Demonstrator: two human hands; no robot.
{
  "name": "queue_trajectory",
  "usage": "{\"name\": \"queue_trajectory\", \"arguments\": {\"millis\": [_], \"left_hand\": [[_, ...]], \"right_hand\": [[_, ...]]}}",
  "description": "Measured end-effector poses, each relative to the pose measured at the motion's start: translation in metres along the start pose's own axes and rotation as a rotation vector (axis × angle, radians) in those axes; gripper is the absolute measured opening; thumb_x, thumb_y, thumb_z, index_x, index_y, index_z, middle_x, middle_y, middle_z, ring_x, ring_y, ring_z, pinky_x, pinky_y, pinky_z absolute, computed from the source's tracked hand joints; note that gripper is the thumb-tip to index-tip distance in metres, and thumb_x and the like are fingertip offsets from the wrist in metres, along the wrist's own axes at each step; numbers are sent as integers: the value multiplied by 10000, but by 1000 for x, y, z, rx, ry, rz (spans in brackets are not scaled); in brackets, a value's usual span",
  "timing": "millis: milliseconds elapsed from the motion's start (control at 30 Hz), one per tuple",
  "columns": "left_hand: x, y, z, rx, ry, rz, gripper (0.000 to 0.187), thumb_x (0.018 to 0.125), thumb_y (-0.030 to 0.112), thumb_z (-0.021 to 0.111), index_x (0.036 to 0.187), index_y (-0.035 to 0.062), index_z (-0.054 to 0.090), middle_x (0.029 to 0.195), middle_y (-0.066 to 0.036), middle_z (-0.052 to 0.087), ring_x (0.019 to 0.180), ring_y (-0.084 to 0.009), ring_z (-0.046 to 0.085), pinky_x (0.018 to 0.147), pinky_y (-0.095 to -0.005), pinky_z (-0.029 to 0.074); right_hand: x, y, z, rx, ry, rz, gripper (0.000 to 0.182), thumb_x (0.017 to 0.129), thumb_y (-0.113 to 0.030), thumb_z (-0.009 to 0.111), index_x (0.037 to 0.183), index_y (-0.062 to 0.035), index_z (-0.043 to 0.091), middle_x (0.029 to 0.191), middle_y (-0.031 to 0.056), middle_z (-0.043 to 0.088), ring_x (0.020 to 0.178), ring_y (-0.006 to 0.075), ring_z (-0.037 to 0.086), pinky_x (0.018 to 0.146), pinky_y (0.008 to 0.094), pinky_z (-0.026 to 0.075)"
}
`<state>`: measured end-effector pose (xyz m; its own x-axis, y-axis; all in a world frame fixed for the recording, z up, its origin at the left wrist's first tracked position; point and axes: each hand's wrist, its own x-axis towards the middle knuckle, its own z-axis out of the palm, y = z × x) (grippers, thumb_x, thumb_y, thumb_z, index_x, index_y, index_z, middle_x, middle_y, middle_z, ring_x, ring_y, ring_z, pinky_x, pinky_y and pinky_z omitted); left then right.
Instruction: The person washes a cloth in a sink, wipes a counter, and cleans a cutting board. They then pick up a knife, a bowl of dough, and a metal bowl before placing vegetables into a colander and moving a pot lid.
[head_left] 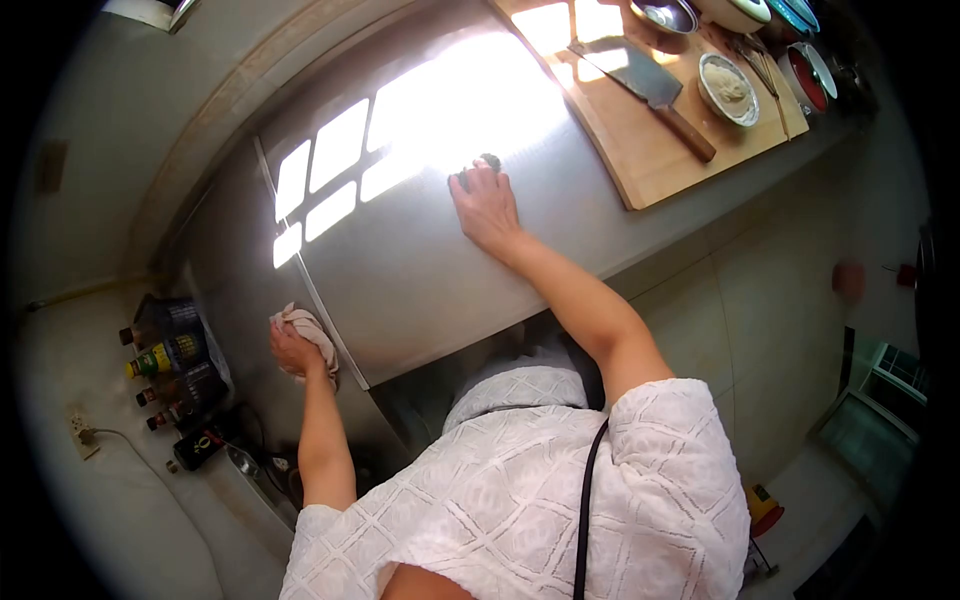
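Observation:
My right hand (487, 208) is closed over a dark scrubbing pad (490, 161), which rests on the shiny metal worktop (440, 270) beside a bright patch of sunlight. Only the pad's edges show past my fingers. To the left, my left hand (295, 347) grips a pale pinkish cloth (318, 338), bunched on the metal surface just left of a raised seam (318, 298).
At the upper right a wooden board (640, 185) bears a cleaver (650, 95) and a bowl of dough (729, 90). Metal bowls (668, 14) and pots stand beyond. Several bottles (165, 356) line the left side, near a wall socket (83, 433) with a cable.

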<state>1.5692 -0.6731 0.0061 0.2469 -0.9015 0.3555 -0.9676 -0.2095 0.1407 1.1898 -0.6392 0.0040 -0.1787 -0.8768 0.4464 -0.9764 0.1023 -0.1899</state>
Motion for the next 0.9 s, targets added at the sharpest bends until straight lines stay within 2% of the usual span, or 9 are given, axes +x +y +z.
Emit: {"name": "queue_trajectory", "arguments": {"millis": [200, 400, 467, 533, 567, 600, 667, 800, 900], "left_hand": [[-2, -1, 0, -30, 18, -10, 326, 821, 273, 413, 1059, 75, 511, 1022, -105, 543, 915, -301, 495, 770, -387, 377], [-1, -1, 2, -1, 26, -84, 306, 806, 294, 437, 1029, 104, 529, 1006, -82, 549, 920, -283, 496, 775, -383, 374], [-3, -4, 6, -29, 111, -50, 292, 795, 290, 456, 1017, 118, 536, 1004, -72, 549, 921, -269, 498, 781, -372, 374], [-2, -4, 3, -26, 141, -45, 282, 785, 284, 470, 1007, 126, 544, 996, -52, 556, 916, -252, 502, 783, -360, 375], [-3, -5, 4, -38, 163, -59, 277, 782, 284, 473, 1000, 131, 548, 992, -41, 560, 913, -244, 504, 782, -358, 375], [-3, -5, 6, -55, 185, -65, 272, 779, 284, 476, 994, 135, 551, 988, -29, 563, 911, -236, 506, 782, -356, 375], [-1, -6, 7, -44, 186, -83, 266, 779, 279, 486, 993, 136, 551, 981, -23, 566, 908, -229, 510, 772, -349, 385], [-5, -8, 11, -23, 235, -77, 254, 775, 268, 499, 992, 147, 552, 974, -2, 568, 903, -211, 516, 763, -339, 395], [-5, -7, 9, -12, 191, -89, 251, 775, 263, 498, 992, 148, 551, 984, 4, 564, 914, -207, 511, 769, -336, 391]], "right_hand": [[23, 40, -5, -208, -5, 370, 206, 803, -158, 419, 881, -43, 572, 876, 130, 474, 912, 273, 387, 715, 390, 326], [-18, -62, -5, 332, -174, -463, 182, 738, -124, 497, 906, -90, 556, 982, 152, 470, 1017, 307, 397, 764, 395, 348], [23, -31, 0, 199, -109, -457, 177, 743, -135, 491, 902, -94, 558, 994, 149, 477, 996, 308, 411, 724, 395, 362], [79, 15, 15, -118, -414, -50, 265, 808, -227, 412, 1012, -128, 550, 1035, 120, 503, 820, 306, 530, 705, 401, 402], [96, 68, 55, -179, -112, -122, 285, 815, -245, 401, 1028, -122, 546, 1046, 127, 511, 698, 311, 548, 696, 406, 402], [102, 48, 50, -183, -132, -174, 285, 815, -245, 401, 1028, -122, 546, 1046, 127, 511, 698, 311, 548, 696, 406, 402], [88, 9, 28, -268, -277, 14, 290, 814, -234, 416, 1050, -119, 538, 1058, 131, 508, 811, 299, 524, 747, 412, 383], [5, -47, -7, 73, -275, -539, 308, 766, -144, 499, 1073, -114, 505, 1080, 138, 430, 1041, 325, 364, 818, 446, 318], [45, -7, 4, 25, -280, -301, 294, 764, -147, 502, 1054, -103, 520, 1080, 165, 423, 1072, 331, 346, 849, 443, 303]]}}
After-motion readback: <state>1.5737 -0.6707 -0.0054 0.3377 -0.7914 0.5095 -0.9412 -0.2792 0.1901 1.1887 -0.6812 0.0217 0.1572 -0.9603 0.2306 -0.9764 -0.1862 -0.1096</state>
